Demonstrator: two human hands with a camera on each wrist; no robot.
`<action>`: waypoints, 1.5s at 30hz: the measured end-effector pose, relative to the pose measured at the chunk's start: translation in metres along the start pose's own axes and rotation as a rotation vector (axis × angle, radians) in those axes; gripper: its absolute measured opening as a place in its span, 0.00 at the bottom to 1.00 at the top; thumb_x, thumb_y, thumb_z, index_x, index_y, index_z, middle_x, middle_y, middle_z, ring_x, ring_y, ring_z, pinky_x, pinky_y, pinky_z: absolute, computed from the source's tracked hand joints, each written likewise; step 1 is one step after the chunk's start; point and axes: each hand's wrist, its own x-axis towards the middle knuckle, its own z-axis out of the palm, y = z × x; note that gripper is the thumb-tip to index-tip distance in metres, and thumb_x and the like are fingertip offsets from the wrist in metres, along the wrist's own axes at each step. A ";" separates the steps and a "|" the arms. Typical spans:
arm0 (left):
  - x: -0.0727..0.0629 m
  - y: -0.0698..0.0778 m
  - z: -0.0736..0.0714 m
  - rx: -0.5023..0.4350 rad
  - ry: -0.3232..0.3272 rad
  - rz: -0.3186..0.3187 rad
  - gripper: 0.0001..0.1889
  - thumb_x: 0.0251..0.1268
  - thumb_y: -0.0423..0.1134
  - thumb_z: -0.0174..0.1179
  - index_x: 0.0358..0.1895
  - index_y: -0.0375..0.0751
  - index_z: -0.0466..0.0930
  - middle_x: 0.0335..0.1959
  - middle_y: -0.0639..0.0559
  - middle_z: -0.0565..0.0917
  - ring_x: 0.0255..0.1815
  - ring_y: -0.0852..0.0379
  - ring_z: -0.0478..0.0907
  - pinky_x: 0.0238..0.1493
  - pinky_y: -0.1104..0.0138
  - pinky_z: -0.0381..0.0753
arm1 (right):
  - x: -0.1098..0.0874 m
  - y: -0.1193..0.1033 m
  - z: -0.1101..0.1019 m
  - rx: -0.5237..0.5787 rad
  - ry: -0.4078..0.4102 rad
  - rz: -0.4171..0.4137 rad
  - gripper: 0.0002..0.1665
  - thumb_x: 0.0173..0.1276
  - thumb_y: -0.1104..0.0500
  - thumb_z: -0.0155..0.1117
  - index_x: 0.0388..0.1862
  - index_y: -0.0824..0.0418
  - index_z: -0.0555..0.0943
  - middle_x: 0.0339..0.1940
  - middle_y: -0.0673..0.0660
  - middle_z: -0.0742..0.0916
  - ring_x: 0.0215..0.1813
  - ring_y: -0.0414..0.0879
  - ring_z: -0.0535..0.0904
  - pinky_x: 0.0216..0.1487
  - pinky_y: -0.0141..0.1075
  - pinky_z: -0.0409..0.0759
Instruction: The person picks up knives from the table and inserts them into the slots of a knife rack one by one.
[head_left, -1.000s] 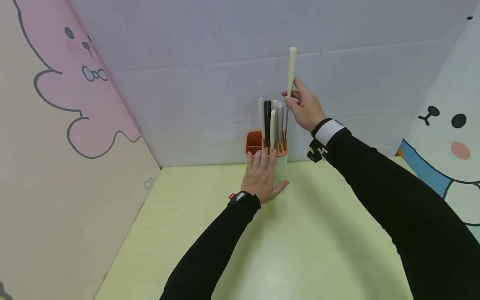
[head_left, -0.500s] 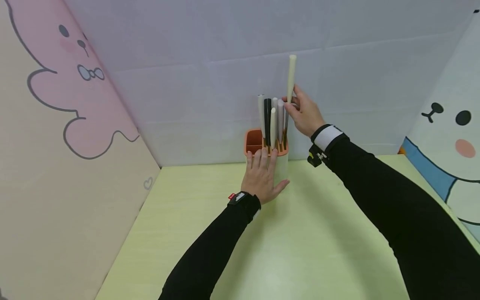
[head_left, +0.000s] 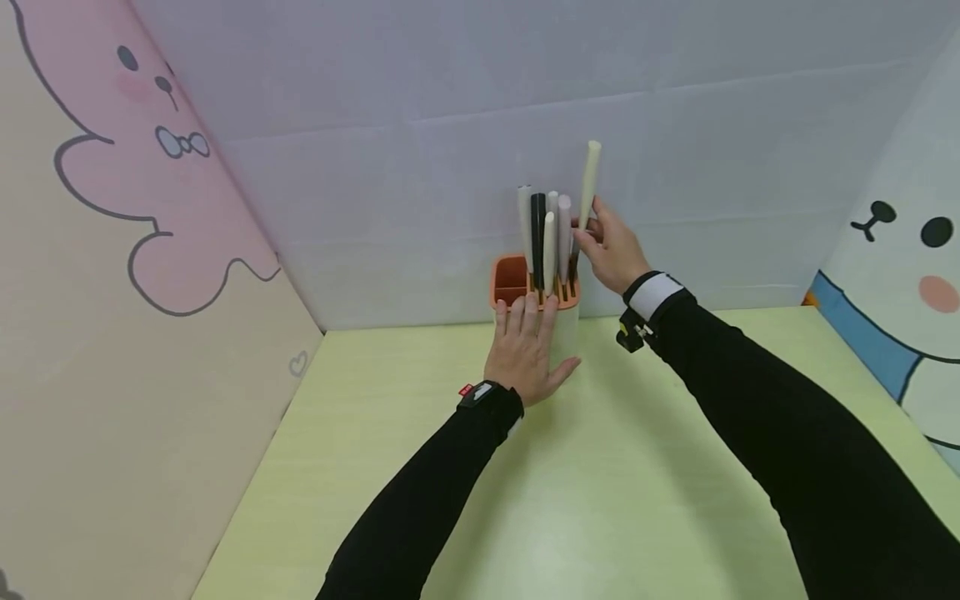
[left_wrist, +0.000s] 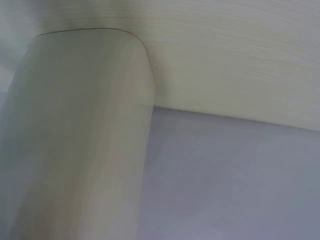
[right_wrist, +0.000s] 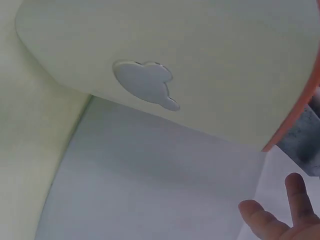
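Note:
A pale knife holder [head_left: 567,329] with an orange top stands upright at the back of the table, against the wall. My left hand [head_left: 522,358] rests flat on its front, fingertips at the orange rim. My right hand [head_left: 617,252] pinches a cream-handled knife [head_left: 592,175] low on the handle. Its dark blade [right_wrist: 302,140] goes down behind the rim at the holder's right end; the tip is hidden. Several other handles stand in the holder, among them a black handle [head_left: 538,242], a short cream handle [head_left: 550,250] and a lilac-grey handle [head_left: 564,237].
The holder's left part has orange open compartments [head_left: 511,275]. Behind it rises a pale wall [head_left: 420,208]. Panels with cartoon figures flank the light table [head_left: 405,367] on both sides. A cloud-shaped opening [right_wrist: 142,82] marks the holder's side.
My right hand has lowered with the cream-handled knife, its blade sinking further into the holder, and the handle now leans slightly right. My left hand stays on the holder.

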 end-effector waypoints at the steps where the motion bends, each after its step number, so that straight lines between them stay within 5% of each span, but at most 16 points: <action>1: 0.000 0.000 0.000 0.000 0.006 0.001 0.54 0.66 0.79 0.47 0.82 0.43 0.47 0.75 0.40 0.59 0.75 0.43 0.57 0.82 0.45 0.54 | -0.001 0.002 0.001 0.006 -0.003 0.004 0.39 0.85 0.61 0.47 0.87 0.61 0.45 0.75 0.70 0.75 0.76 0.62 0.72 0.75 0.56 0.71; 24: -0.001 0.002 0.002 0.014 0.011 -0.005 0.53 0.67 0.78 0.47 0.82 0.43 0.48 0.75 0.40 0.59 0.75 0.43 0.57 0.82 0.45 0.55 | -0.020 0.023 0.015 0.007 -0.092 0.013 0.40 0.87 0.58 0.43 0.88 0.57 0.38 0.78 0.70 0.72 0.80 0.64 0.65 0.78 0.59 0.67; 40: 0.000 0.001 0.002 0.043 0.011 -0.003 0.52 0.68 0.78 0.45 0.83 0.44 0.48 0.75 0.40 0.59 0.75 0.43 0.56 0.82 0.46 0.54 | -0.029 0.031 0.025 -0.060 -0.085 0.040 0.37 0.88 0.55 0.41 0.87 0.58 0.42 0.75 0.71 0.75 0.79 0.63 0.67 0.78 0.60 0.65; 45: 0.000 0.002 0.002 0.037 -0.006 -0.008 0.52 0.68 0.77 0.45 0.83 0.44 0.48 0.75 0.41 0.59 0.76 0.44 0.56 0.82 0.46 0.54 | -0.026 0.027 0.024 -0.099 -0.049 0.083 0.33 0.88 0.54 0.42 0.85 0.64 0.53 0.74 0.71 0.76 0.77 0.64 0.70 0.77 0.60 0.67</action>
